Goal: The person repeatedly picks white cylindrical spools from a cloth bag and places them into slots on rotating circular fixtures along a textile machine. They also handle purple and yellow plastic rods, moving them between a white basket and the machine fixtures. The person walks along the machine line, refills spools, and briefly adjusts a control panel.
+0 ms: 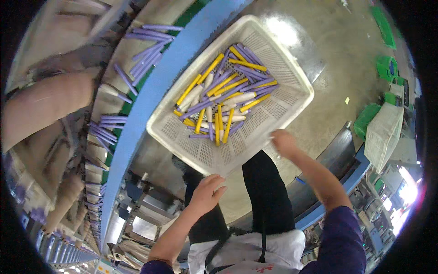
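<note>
A white perforated plastic basket (292,107) is in front of me, its near corner above my legs. In it lie many slim purple bobbins (197,108) and yellow bobbins (211,68), loosely jumbled. Some bobbins (242,98) carry cream yarn. My left hand (207,194) is at the basket's near corner, its thumb apart from the fingers; any contact there is hard to make out. My right hand (284,144) has its fingers curled at the rim of the right side.
A curved blue machine rail (137,128) runs along the left, with purple bobbins (147,57) in bunches on the machine behind it. A second white basket (383,134) and green containers (366,119) stand at the right. Grey floor (337,109) shows between.
</note>
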`<control>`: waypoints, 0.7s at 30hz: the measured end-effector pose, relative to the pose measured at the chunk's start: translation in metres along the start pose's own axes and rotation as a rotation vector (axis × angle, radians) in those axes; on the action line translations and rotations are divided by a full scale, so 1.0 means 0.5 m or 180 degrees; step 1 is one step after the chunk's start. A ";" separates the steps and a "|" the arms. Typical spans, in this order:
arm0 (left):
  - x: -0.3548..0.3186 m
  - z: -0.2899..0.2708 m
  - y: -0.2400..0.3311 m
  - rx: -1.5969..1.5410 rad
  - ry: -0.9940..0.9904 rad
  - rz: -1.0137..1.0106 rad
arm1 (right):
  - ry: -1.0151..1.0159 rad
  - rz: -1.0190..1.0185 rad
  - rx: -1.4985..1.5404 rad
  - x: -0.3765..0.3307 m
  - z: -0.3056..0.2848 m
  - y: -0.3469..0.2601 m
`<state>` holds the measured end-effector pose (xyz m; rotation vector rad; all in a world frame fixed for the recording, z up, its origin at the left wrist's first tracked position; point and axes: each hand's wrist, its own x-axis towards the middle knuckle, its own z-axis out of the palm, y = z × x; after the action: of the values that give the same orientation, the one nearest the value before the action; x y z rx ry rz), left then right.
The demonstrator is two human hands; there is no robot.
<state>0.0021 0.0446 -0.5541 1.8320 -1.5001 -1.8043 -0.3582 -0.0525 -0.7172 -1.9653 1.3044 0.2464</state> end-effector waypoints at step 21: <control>0.421 0.201 -0.259 -0.4562 0.0098 -0.2833 | -0.3022 0.1804 0.0652 0.385 0.115 -0.137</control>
<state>-0.0630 0.0073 -0.8104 1.5593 0.8115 -2.0665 -0.1973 -0.1373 -0.8269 -1.0055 1.1098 1.1112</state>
